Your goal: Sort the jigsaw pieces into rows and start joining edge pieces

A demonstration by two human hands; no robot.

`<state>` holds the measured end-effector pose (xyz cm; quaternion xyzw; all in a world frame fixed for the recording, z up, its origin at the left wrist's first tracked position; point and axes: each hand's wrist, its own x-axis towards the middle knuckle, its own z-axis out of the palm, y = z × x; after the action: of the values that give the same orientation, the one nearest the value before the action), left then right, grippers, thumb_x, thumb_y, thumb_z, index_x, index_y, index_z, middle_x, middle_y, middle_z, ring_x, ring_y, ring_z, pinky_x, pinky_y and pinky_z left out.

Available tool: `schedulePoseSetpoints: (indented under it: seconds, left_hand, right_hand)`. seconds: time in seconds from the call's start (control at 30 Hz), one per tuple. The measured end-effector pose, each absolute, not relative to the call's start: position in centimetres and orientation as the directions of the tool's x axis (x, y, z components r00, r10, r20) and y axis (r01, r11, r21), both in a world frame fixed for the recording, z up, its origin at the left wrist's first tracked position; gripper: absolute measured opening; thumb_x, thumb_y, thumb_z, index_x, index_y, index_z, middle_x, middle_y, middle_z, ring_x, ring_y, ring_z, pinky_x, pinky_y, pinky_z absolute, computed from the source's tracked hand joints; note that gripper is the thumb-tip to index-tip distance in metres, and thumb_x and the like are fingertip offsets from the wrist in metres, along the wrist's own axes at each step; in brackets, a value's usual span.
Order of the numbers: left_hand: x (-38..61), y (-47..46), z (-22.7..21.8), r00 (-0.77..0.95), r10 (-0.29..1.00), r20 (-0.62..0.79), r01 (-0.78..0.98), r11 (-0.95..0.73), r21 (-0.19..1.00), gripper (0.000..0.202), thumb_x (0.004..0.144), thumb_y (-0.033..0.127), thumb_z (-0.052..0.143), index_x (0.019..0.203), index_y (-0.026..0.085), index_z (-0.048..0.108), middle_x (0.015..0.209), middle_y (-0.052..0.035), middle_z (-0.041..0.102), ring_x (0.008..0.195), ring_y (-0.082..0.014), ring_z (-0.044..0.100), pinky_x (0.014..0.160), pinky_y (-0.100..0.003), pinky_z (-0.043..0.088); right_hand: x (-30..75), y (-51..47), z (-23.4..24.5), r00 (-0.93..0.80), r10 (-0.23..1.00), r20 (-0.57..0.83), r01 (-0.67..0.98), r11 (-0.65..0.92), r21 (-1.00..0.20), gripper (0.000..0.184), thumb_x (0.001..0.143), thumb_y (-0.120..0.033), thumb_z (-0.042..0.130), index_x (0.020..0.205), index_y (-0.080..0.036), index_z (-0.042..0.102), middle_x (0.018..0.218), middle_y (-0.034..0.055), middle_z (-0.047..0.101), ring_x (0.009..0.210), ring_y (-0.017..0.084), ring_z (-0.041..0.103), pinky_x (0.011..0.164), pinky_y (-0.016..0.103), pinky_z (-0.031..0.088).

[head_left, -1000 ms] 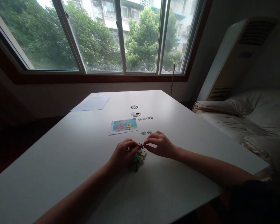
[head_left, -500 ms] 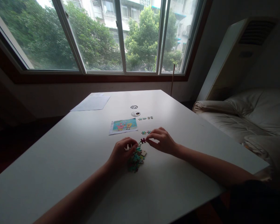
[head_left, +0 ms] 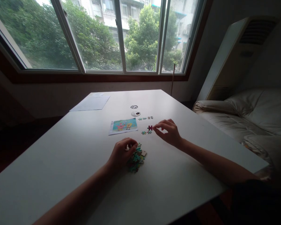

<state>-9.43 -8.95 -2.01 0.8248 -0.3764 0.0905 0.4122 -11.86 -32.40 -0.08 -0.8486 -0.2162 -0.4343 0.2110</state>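
Between the thumb and fingertips of my right hand (head_left: 169,132) is a dark red jigsaw puzzle piece (head_left: 150,127). Just below that piece, two blue-green and yellow puzzle pieces (head_left: 143,132) lie side by side on the table. My left hand (head_left: 122,151) rests at the left edge of a heap of puzzle pieces (head_left: 137,159), thumb and fingers curled together; whether a piece is between them is hidden. A picture sheet (head_left: 123,126) with pink and yellow cartoon figures on turquoise lies beyond my left hand.
A short row of puzzle pieces (head_left: 144,118) lies beyond the picture, near two round patterned discs (head_left: 135,114). Paper sheets (head_left: 90,103) lie at the far left of the white table (head_left: 67,156). A pale sofa (head_left: 224,120) stands to the right.
My right hand has moved away from the heap, up and to the right, carrying the dark red piece past the two loose pieces. My left hand has stayed at the heap.
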Motion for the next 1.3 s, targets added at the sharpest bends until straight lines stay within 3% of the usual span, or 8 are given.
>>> schedulePoseSetpoints:
  seconds: [0.57, 0.73, 0.97, 1.3]
  left_hand:
    - [-9.5, -8.9, -1.8, 0.700, -0.549, 0.457, -0.696, -0.381, 0.608, 0.014, 0.077, 0.020, 0.049, 0.070, 0.015, 0.060, 0.064, -0.0009, 0.060, 0.057, -0.0113, 0.048, 0.056, -0.023, 0.039]
    - [-9.5, -9.1, -1.8, 0.705, -0.547, 0.453, -0.693, -0.394, 0.604, 0.014, 0.077, 0.021, 0.049, 0.069, 0.015, 0.060, 0.063, -0.0007, 0.059, 0.056, -0.0114, 0.048, 0.055, -0.022, 0.039]
    - [-9.4, -8.9, -2.3, 0.697, -0.554, 0.454, -0.699, -0.388, 0.600, 0.015, 0.078, 0.022, 0.049, 0.071, 0.016, 0.060, 0.064, -0.0005, 0.058, 0.058, -0.0113, 0.048, 0.056, -0.023, 0.039]
    - [-9.5, -9.0, -2.2, 0.701, -0.552, 0.452, -0.697, -0.396, 0.598, 0.015, 0.078, 0.022, 0.049, 0.070, 0.016, 0.060, 0.063, -0.0004, 0.058, 0.057, -0.0111, 0.047, 0.056, -0.023, 0.039]
  right_hand:
    - [-11.9, -32.4, 0.2, 0.617, 0.186, 0.764, 0.512, -0.833, -0.211, 0.015, 0.080, -0.030, 0.054, 0.076, -0.020, 0.064, 0.073, 0.0002, 0.065, 0.055, 0.008, 0.052, 0.069, 0.028, 0.034]
    - [-10.8, -33.3, -0.4, 0.784, 0.181, 0.593, 0.430, -0.849, -0.309, 0.013, 0.077, -0.029, 0.056, 0.075, -0.019, 0.065, 0.070, -0.0005, 0.062, 0.054, 0.007, 0.050, 0.065, 0.025, 0.036]
    - [-9.0, -36.2, -2.2, 0.942, 0.070, 0.329, 0.228, -0.852, -0.471, 0.016, 0.073, -0.033, 0.059, 0.073, -0.018, 0.067, 0.070, 0.0006, 0.064, 0.058, 0.010, 0.054, 0.055, 0.021, 0.038]
    - [-8.3, -36.9, -2.7, 0.967, 0.093, 0.238, 0.204, -0.839, -0.504, 0.016, 0.070, -0.032, 0.060, 0.073, -0.019, 0.068, 0.071, 0.0006, 0.067, 0.061, 0.011, 0.056, 0.056, 0.021, 0.041]
